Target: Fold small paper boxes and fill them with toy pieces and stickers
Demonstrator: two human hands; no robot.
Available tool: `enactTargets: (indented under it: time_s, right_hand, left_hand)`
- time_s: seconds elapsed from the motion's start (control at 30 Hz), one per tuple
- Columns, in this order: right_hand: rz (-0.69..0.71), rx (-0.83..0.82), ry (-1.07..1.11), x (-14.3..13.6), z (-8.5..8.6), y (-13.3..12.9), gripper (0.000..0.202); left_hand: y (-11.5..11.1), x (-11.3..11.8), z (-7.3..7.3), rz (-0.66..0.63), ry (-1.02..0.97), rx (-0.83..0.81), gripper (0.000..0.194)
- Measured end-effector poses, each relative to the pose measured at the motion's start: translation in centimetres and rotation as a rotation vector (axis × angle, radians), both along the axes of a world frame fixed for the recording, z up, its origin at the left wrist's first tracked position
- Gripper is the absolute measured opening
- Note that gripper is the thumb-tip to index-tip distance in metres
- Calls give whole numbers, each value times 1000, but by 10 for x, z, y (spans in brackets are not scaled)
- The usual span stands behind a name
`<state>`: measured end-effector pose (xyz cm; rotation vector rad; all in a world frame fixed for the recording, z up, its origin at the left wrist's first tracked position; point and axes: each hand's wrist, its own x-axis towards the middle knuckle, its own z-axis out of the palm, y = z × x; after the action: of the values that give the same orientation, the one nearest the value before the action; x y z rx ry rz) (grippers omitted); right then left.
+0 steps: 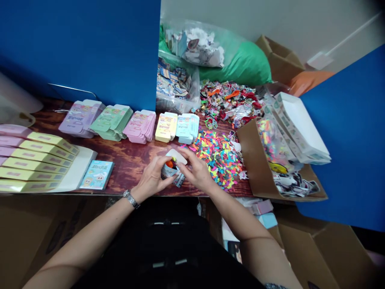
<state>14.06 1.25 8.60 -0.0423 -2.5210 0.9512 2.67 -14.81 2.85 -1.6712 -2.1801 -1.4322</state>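
Between my hands at the table's front edge is a small light blue cardboard box (169, 171), its white top flap raised. Something orange and yellow-green shows inside the opening. My left hand (152, 176), with a metal watch on the wrist, grips the box's left side between thumb and fingers. My right hand (197, 170) pinches the white flap (177, 155) from the right. Under the box lie some small printed cards (179, 180), partly hidden by my fingers. Just right of my right hand spreads a pile of small neon-coloured pieces (221, 156).
Flat cartons stand in purple (80, 118), green (112, 122), pink (140, 126), yellow (166, 127) and blue (188, 127) stacks. A closed blue box (96, 175) lies beside a tray of yellow boxes (39, 164). Wrapped trinkets (231, 100) and an open carton (255, 168) are right.
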Motion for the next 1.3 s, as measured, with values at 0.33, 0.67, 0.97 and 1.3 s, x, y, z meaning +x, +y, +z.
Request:
enactTargets:
  time_s: [0.33, 0.67, 0.97, 1.3]
  right_hand:
    - [2, -202, 14, -8, 9, -12, 22]
    - [-54, 35, 89, -5, 0, -26, 29]
    - [-175, -64, 164, -6, -31, -58, 45]
    - [-169, 224, -60, -69, -11, 84, 49]
  left_hand:
    - [-3, 6, 4, 146, 24, -146, 91]
    - [-3, 7, 11, 284, 323, -332, 98]
    - [-5, 9, 14, 301, 252, -387, 97]
    - [-89, -16, 24, 595, 506, -698, 90]
